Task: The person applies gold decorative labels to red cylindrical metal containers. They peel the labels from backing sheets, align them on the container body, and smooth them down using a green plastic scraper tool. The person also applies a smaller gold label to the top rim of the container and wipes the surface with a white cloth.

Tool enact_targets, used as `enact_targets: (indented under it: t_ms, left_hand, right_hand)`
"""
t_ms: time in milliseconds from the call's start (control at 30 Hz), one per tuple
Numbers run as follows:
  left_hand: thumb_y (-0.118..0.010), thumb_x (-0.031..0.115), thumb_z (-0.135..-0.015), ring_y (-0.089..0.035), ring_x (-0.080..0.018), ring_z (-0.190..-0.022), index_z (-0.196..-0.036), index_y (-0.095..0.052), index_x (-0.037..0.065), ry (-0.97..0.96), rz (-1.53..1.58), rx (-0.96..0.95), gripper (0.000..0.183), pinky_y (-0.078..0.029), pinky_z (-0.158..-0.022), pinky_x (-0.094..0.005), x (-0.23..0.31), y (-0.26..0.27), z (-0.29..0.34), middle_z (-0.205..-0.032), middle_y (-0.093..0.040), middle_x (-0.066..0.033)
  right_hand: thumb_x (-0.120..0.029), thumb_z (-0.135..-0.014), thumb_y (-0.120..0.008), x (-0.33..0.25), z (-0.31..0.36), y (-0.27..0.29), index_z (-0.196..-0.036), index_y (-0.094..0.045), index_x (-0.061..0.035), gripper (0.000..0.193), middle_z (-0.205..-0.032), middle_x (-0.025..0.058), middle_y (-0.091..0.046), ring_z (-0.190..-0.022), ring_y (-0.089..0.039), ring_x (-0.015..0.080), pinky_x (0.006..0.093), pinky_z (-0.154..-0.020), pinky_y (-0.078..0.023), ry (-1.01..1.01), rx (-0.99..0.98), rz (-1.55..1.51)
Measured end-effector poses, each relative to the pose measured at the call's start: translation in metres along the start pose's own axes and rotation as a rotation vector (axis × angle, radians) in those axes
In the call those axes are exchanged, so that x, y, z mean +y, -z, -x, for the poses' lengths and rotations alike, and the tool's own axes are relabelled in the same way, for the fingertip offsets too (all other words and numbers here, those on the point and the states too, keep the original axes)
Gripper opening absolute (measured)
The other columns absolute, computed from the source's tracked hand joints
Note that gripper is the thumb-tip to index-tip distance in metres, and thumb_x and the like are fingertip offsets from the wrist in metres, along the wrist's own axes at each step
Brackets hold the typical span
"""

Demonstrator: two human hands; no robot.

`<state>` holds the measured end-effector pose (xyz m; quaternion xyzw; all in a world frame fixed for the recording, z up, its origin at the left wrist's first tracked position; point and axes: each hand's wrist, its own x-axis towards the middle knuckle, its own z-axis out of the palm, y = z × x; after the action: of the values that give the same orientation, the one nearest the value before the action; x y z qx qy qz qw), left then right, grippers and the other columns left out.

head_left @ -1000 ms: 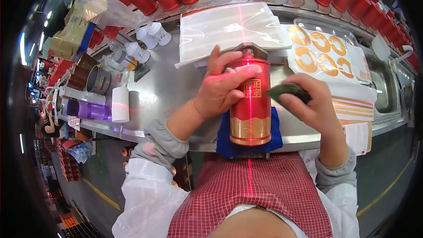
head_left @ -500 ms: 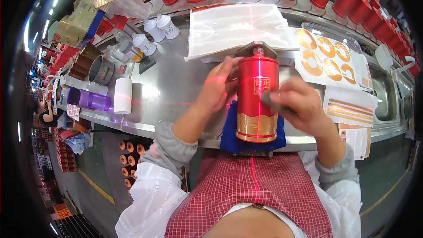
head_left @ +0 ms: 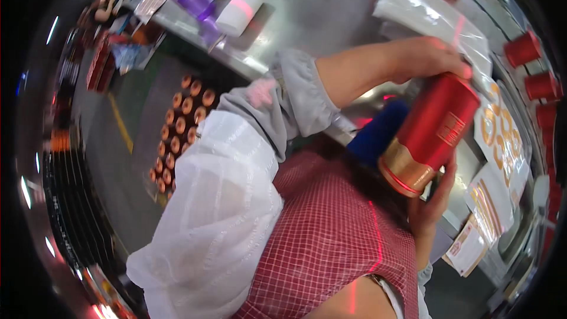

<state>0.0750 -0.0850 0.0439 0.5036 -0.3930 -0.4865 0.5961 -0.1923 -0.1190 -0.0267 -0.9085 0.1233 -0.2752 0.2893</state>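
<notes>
A red bottle (head_left: 434, 127) with a gold base band and a gold square emblem is tilted in front of me, its base toward my apron. My left hand (head_left: 434, 59) is closed over its top end, hiding the neck and cap. Beneath the bottle's lower part, my right hand (head_left: 432, 201) grips the far side near the base; some of its fingers are hidden by the bottle. A blue cloth (head_left: 378, 133) lies at the bench edge, just left of the bottle.
White sheets (head_left: 425, 9) lie on the metal bench beyond my left hand. Gold ring-shaped labels (head_left: 499, 130) and gold strips (head_left: 487, 201) are at the right. Red canisters (head_left: 522, 48) line the far right. A purple bottle (head_left: 192, 0) and white roll (head_left: 241, 10) stand at upper left.
My view has swung left. The bottle has gone from upright to tilted. My left hand has moved onto its top, my right from its front to near its base; the small dark piece no longer shows.
</notes>
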Motion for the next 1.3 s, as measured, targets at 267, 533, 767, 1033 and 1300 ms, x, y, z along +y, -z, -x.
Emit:
enact_targets:
  t_ms: [267, 533, 767, 1033, 1300]
  left_hand:
    - [-0.07, 0.036, -0.084, -0.062, -0.0145, -0.088, -0.108, -0.067, 0.004, -0.425, -0.532, 0.143, 0.04, -0.047, -0.081, -0.0284, 0.115, 0.01, 0.22, -0.097, -0.069, -0.0068]
    - [-0.072, 0.029, -0.084, -0.058, -0.0161, -0.093, -0.112, -0.06, 0.002, -0.214, -0.587, 0.584, 0.04, -0.044, -0.084, -0.0302, 0.087, 0.064, 0.406, -0.103, -0.064, -0.0093]
    - [-0.067, 0.031, -0.083, -0.061, -0.0344, -0.075, -0.09, -0.063, 0.004, 0.059, -1.408, 1.206, 0.028, -0.05, -0.065, -0.0415, -0.153, 0.164, 0.458, -0.083, -0.06, -0.0159]
    - [-0.06, 0.032, -0.088, -0.062, -0.0451, -0.092, -0.098, -0.06, 0.001, 0.793, -0.939, 1.485, 0.033, -0.049, -0.08, -0.0507, -0.353, 0.302, 0.482, -0.101, -0.061, -0.027]
    - [-0.062, 0.035, -0.086, -0.063, -0.0443, -0.096, -0.108, -0.058, 0.0, 1.018, -0.716, 1.664, 0.041, -0.052, -0.083, -0.0492, -0.437, 0.34, 0.495, -0.108, -0.062, -0.0262]
  right_hand:
    - [-0.012, -0.082, -0.075, -0.017, -0.022, 0.005, -0.143, -0.029, 0.0035, 0.078, -0.138, 0.0248, -0.046, -0.121, -0.052, 0.0371, 0.0443, -0.099, -0.043, 0.325, 0.031, -0.035]
    - [0.003, -0.065, -0.074, -0.154, -0.112, -0.12, -0.134, -0.052, -0.0101, 0.074, -0.136, 0.0122, -0.053, -0.116, -0.053, 0.0346, 0.0418, -0.097, -0.045, 0.849, -0.386, -0.107]
    - [-0.003, -0.071, -0.073, -0.15, -0.112, -0.175, -0.131, -0.055, -0.0101, 0.064, -0.136, 0.0139, -0.05, -0.12, -0.05, 0.0351, 0.044, -0.1, -0.043, 0.713, -0.504, 0.202]
    - [-0.007, -0.068, -0.075, -0.132, -0.11, -0.205, -0.131, -0.055, -0.0109, 0.066, -0.139, 0.0107, -0.049, -0.124, -0.046, 0.0351, 0.0466, -0.097, -0.04, 0.643, -0.557, 0.493]
    - [-0.008, -0.072, -0.073, -0.135, -0.111, -0.204, -0.13, -0.051, -0.0059, 0.063, -0.135, 0.0185, -0.051, -0.122, -0.048, 0.0417, 0.0494, -0.091, -0.042, 0.64, -0.628, 0.476]
